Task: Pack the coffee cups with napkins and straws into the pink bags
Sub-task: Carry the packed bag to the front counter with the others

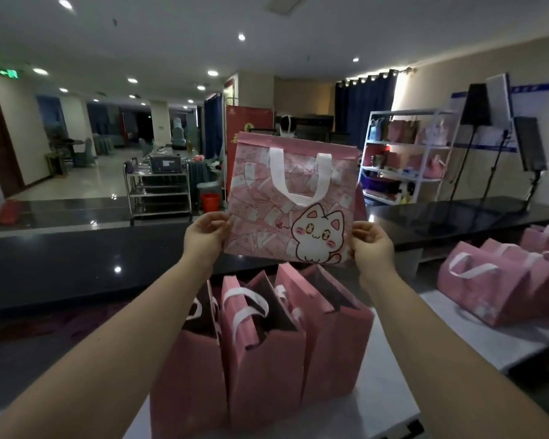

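Evidently the left grip (208, 234) and right grip (370, 245) each pinch a lower corner of a flat pink bag (295, 198), held above open bags (260, 343) on the counter (390, 384), probably to spread it; no cups visible in this dimness.

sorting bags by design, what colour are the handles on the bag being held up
White handles on the pink cat-print bag; head view shows it best.

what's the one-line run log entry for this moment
left hand: pinches cat-print pink bag lower left edge | right hand: pinches lower right edge | bag: flat, held up | below: three open pink bags upright
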{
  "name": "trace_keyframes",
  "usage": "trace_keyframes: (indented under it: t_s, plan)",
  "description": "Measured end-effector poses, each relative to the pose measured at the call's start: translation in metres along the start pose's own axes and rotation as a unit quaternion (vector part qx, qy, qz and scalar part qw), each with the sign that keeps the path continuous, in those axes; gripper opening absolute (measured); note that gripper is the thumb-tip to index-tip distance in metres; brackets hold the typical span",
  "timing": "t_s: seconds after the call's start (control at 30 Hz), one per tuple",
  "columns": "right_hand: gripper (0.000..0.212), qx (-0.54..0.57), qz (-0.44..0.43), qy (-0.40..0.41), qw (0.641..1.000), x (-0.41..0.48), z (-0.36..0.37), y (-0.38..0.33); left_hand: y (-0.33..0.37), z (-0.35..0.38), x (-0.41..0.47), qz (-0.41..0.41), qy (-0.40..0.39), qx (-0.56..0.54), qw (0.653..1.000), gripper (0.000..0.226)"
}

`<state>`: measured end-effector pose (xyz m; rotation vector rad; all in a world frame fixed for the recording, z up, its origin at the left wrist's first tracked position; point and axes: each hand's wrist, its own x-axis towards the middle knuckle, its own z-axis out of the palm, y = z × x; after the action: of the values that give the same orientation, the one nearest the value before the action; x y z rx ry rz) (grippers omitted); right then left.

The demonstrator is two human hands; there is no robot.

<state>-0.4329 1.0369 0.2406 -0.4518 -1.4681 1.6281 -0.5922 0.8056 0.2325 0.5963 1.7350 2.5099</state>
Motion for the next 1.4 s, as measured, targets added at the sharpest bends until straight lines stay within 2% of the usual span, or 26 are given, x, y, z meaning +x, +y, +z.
trace_keyframes:
  t_s: [0.13, 0.33, 0.53, 0.67, 0.8, 0.93, 1.0, 1.07, 1.17, 1.23, 1.3, 1.4]
  plan:
    - [0.016, -0.036, 0.010, -0.017, 0.999, 0.056, 0.047, 0.014, -0.003, -0.010, 0.062, 0.025, 0.019, 0.022, 0.999, 0.014]
    - [0.023, -0.069, -0.006, -0.089, 0.994, 0.124, 0.115, 0.036, -0.005, -0.029, 0.150, 0.076, 0.065, 0.044, 0.994, 0.008]
    - [0.024, -0.093, -0.003, -0.120, 0.988, 0.172, 0.146, 0.088, -0.047, -0.053, 0.192, 0.032, 0.077, 0.053, 0.995, 0.011]
    - [0.023, -0.140, 0.013, -0.153, 0.978, 0.199, 0.157, 0.133, -0.076, -0.068, 0.196, -0.039, 0.074, 0.052, 0.995, 0.020]
    - [0.026, -0.194, 0.044, -0.245, 0.949, 0.224, 0.165, 0.167, -0.086, -0.077, 0.198, -0.058, 0.075, 0.125, 0.988, 0.016]
    - [0.030, -0.191, 0.065, -0.286, 0.937, 0.247, 0.175, 0.187, -0.096, -0.068, 0.195, -0.047, 0.112, 0.189, 0.975, 0.013]
    - [0.038, -0.159, 0.092, -0.313, 0.932, 0.256, 0.181, 0.194, -0.107, -0.055, 0.190, -0.057, 0.141, 0.205, 0.967, 0.011]
    - [0.058, -0.153, 0.113, -0.373, 0.908, 0.263, 0.183, 0.201, -0.121, -0.040, 0.187, -0.064, 0.183, 0.228, 0.954, 0.012]
    - [0.098, -0.255, 0.105, -0.503, 0.819, 0.268, 0.180, 0.212, -0.144, -0.013, 0.182, -0.066, 0.231, 0.296, 0.924, 0.013]
    - [0.109, -0.273, 0.112, -0.556, 0.777, 0.266, 0.177, 0.218, -0.161, 0.011, 0.177, -0.060, 0.237, 0.309, 0.919, 0.017]
    - [0.114, -0.254, 0.107, -0.569, 0.774, 0.263, 0.176, 0.223, -0.178, 0.037, 0.176, -0.046, 0.204, 0.295, 0.932, 0.023]
    - [0.121, -0.214, 0.109, -0.534, 0.811, 0.262, 0.174, 0.226, -0.193, 0.066, 0.179, -0.065, 0.097, 0.296, 0.948, 0.047]
